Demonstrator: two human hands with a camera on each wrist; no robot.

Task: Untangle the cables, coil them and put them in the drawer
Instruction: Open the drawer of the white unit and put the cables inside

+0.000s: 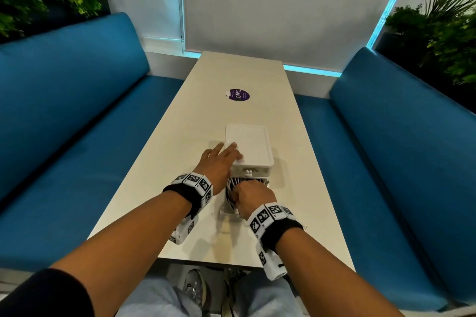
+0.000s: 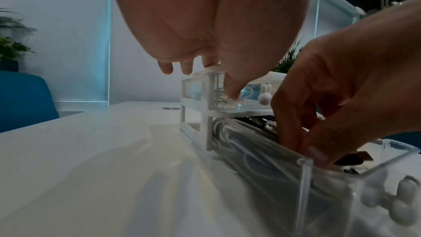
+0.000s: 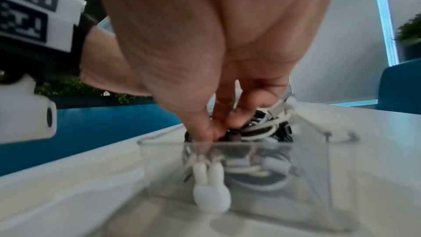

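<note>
- Two hands work at a small white drawer unit on the table: the left hand lies flat on its top, likely steadying it.
- Left wrist view: the clear lower drawer stands pulled out, holding white and black cables.
- Right wrist view: the right hand, fingers curled, pinches the cables, seemingly tucking them in behind the rabbit-shaped knob.

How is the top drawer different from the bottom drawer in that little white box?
The top drawer is pushed shut; the bottom drawer is pulled out toward the person. The bottom drawer is stuffed with black and white cables, and the right hand reaches into it; the top drawer shows only a thin wire. Both are clear, with white bunny knobs.
</note>
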